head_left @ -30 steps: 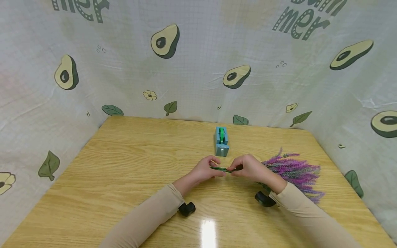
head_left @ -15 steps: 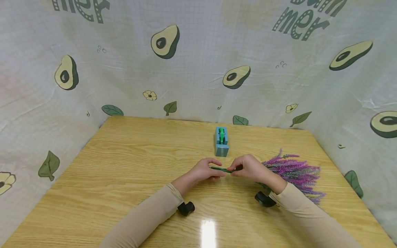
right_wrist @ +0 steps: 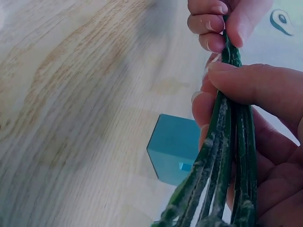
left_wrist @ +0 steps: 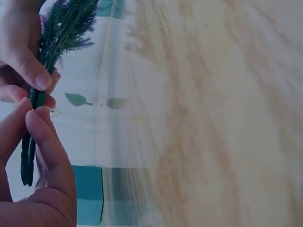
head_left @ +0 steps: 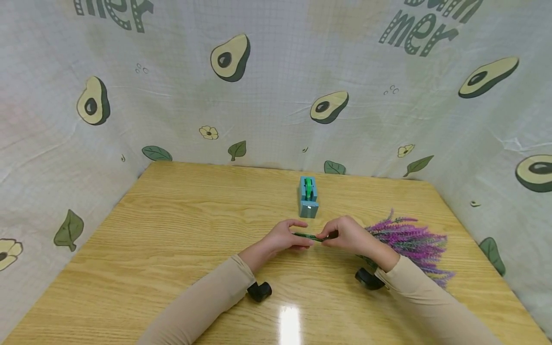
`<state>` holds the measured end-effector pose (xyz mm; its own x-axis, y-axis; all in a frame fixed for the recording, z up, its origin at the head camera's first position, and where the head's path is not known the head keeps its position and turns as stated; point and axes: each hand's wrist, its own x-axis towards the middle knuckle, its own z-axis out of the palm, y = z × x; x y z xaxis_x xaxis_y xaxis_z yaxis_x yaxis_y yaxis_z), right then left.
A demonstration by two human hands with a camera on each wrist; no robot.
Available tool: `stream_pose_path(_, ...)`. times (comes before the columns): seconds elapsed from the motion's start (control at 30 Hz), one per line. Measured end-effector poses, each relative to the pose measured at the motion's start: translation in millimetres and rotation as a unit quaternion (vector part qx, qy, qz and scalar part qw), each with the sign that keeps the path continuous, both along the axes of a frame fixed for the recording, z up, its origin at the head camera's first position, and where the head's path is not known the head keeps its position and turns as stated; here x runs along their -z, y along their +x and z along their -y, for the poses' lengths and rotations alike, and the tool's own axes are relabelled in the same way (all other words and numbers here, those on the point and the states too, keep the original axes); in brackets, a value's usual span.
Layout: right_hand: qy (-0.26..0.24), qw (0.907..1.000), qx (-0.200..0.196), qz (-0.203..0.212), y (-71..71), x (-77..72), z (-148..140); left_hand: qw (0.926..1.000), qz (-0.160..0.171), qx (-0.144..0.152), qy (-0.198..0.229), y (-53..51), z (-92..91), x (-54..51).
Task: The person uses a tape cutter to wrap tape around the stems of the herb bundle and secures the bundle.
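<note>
A bunch of artificial lavender with purple heads and green stems lies across both hands above the table. My right hand grips the stems between thumb and fingers, the flower heads spreading out behind it to the right. Toward the stem ends, my left hand pinches the bundle with thumb and fingertips; the left wrist view shows the dark green ends of the stems poking past those fingers. Up close in the right wrist view, several stems fan out under the right thumb.
A blue tape dispenser holding a green roll stands just beyond the hands. Black wrist cameras stick out below each forearm, one at the left cuff and one at the right. Behind the wooden table hangs an avocado-print cloth.
Both hands stay nearly in place on the stems. The left index finger has straightened a little, and the flower heads have shifted slightly to the right.
</note>
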<state>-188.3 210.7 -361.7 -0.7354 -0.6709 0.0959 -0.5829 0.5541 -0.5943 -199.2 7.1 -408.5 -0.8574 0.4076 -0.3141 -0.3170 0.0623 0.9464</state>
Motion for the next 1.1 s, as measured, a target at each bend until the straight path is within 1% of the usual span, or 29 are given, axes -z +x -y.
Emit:
stream_pose_path(0.07,-0.002,1.0,-0.001,0.002,0.3,0.5,-0.5,0.9999,0.005,0.003,0.009,0.0,0.6,0.0)
stream_pose_path(0.13,-0.005,1.0,-0.003,0.001,0.3,0.9,-0.8,0.9995,0.018,0.006,0.027,0.0,1.4,0.0)
stream_pose_path(0.3,-0.008,0.9999,-0.012,-0.003,0.3,2.4,-1.6,0.9948,0.066,0.007,0.077,-0.9,3.0,1.0)
stream_pose_path(0.4,-0.006,0.9998,-0.017,-0.008,0.7,4.0,-1.4,0.9926,0.083,0.004,0.089,-1.3,3.3,2.5)
stream_pose_path(0.6,0.001,0.9996,-0.021,-0.019,1.9,6.5,-1.2,0.992,0.086,0.004,0.092,-0.2,2.1,5.6)
stream_pose_path(0.77,0.005,0.9996,-0.024,-0.017,2.5,6.1,-1.7,0.9904,0.09,-0.005,0.105,0.8,-0.2,6.3)
stream_pose_path(0.9,0.003,0.9995,-0.027,-0.016,2.5,6.1,-1.8,0.9922,0.082,-0.008,0.094,0.5,-0.7,5.5)
stream_pose_path(1.0,0.003,0.9997,-0.022,-0.013,2.5,5.8,-1.7,0.9932,0.077,-0.018,0.085,0.2,-1.4,5.2)
stream_pose_path(1.1,0.005,0.9998,-0.014,-0.01,2.4,5.9,-1.7,0.9928,0.077,-0.032,0.086,-0.2,-2.9,5.7)
